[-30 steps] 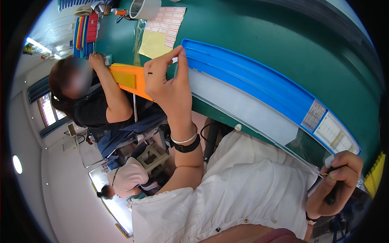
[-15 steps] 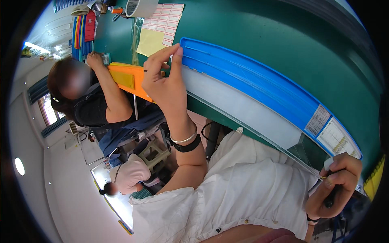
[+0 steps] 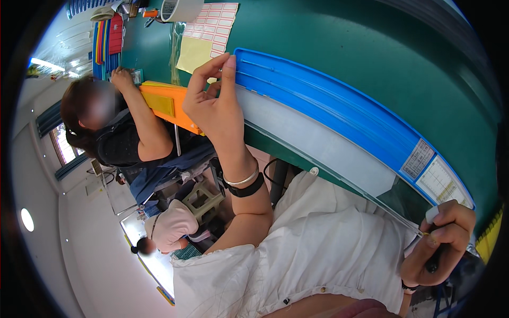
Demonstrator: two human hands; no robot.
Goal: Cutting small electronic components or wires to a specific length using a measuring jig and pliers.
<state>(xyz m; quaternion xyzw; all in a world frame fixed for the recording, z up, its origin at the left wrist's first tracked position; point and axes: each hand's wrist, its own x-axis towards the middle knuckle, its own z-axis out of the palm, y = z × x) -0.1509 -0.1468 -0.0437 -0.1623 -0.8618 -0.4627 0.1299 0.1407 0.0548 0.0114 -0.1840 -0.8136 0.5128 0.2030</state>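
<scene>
A long blue tray (image 3: 328, 100) lies on the green table in front of me, with two labelled cards (image 3: 432, 172) at its right end. At its left end my left hand (image 3: 216, 103) is raised, thumb and index finger pinched together by the corner; whatever is between the tips is too small to make out. My right hand (image 3: 444, 241) is closed near the table's front edge, below the cards. Its fingertips pinch a thin piece with a yellow tip (image 3: 426, 233). A white cover sits on one finger, and something dark shows inside the palm.
A whitish translucent strip (image 3: 323, 140) runs along the tray's near side. Beyond my left hand are a label sheet (image 3: 217, 26), a tape roll (image 3: 180, 9) and an orange tray (image 3: 177, 103). A co-worker (image 3: 127, 122) sits at the left. The green table (image 3: 360, 42) extends behind the blue tray.
Both hands keep nearly the same place and pinched pose. The whole view has shifted very slightly.
</scene>
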